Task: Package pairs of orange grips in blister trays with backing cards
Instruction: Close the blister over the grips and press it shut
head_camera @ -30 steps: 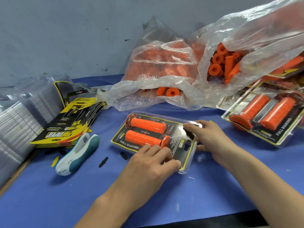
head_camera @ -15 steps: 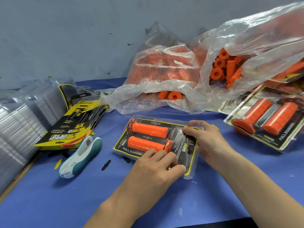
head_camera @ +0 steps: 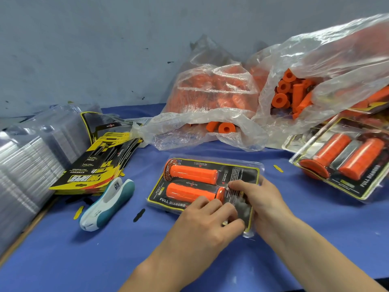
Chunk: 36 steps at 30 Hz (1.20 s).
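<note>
A clear blister pack [head_camera: 242, 165] with a black-and-yellow backing card lies flat on the blue table in the middle. Two orange grips sit in it side by side, the far grip [head_camera: 193, 172] and the near grip [head_camera: 185, 191]. My left hand [head_camera: 206, 222] presses its bent fingertips on the pack's near edge, thumb at the near right corner. My right hand [head_camera: 261, 199] lies over the pack's right part, with its fingers pressing on the card area beside the grips' ends.
A stack of backing cards [head_camera: 94, 167] and a pile of empty clear trays [head_camera: 25, 165] lie at the left. A white-and-teal stapler [head_camera: 107, 205] lies near them. Two plastic bags of loose orange grips [head_camera: 210, 98] [head_camera: 294, 93] stand behind. Finished packs [head_camera: 345, 163] lie at the right.
My right hand has slid from the pack's far right corner toward me, onto the card area. My left hand stays on the near edge. The view has shifted slightly.
</note>
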{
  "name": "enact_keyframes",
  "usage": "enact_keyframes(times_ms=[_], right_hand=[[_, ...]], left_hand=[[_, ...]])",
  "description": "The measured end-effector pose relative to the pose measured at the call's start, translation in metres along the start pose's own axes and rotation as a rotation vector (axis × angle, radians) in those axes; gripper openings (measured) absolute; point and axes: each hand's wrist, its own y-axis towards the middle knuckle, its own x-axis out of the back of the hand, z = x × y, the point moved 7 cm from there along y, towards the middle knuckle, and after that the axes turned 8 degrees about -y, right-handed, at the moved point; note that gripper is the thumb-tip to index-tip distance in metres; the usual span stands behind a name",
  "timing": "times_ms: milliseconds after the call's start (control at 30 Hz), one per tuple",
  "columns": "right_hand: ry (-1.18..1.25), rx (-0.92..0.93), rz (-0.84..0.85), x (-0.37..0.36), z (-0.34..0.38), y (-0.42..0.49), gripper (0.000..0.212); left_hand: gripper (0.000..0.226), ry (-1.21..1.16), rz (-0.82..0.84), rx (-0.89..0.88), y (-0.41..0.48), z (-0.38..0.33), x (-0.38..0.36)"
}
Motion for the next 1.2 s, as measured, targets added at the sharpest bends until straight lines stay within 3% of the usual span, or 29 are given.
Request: enact_keyframes(times_ms=[167, 367, 500, 667, 733, 800, 867, 933, 1033, 1100, 1200], right_hand=[[-0.024, 0.005, -0.052, 0.007, 0.008, 0.004, 0.011], [-0.119, 0.078, -0.073, 0.009, 0.011, 0.008, 0.023], [-0.053, 0.025, -0.064, 0.010, 0.012, 0.010, 0.010], [-0.034, 0.036, -0.007, 0.005, 0.014, 0.012, 0.012], [-0.081, 0.055, 0.053, 0.000, 0.017, 0.013, 0.022], [-0.254, 0.091, -0.003, 0.008, 0.016, 0.015, 0.048], [-0.565, 0.321, -0.134, 0.017, 0.028, 0.005, 0.056], [-0.834, 0.706, -0.193, 0.014, 0.043, -0.022, 0.042], [-1.159, 1.174, 0.009, -0.002, 0.041, -0.058, 0.028], [-1.291, 1.301, 0.200, -0.009, 0.029, -0.069, 0.035], [-1.355, 1.349, 0.166, -0.008, 0.030, -0.068, 0.031]], left_hand=[[0.022, -0.019, -0.020, -0.009, 0.001, -0.003, 0.000], [0.022, 0.004, -0.012, -0.014, 0.002, -0.003, 0.002], [0.021, 0.001, -0.039, -0.011, 0.003, -0.002, 0.005], [0.014, -0.048, -0.068, 0.050, 0.002, 0.006, 0.001], [0.014, -0.053, -0.077, 0.071, 0.000, 0.011, 0.000], [0.013, -0.053, -0.085, 0.091, -0.002, 0.018, 0.000], [0.012, -0.046, -0.095, 0.115, -0.003, 0.025, 0.001], [0.012, -0.038, -0.116, 0.133, -0.004, 0.030, 0.002], [0.017, -0.030, -0.146, 0.151, -0.003, 0.032, 0.004], [0.014, -0.025, -0.158, 0.155, -0.003, 0.032, 0.004], [0.016, -0.039, -0.176, 0.158, -0.004, 0.032, 0.003]])
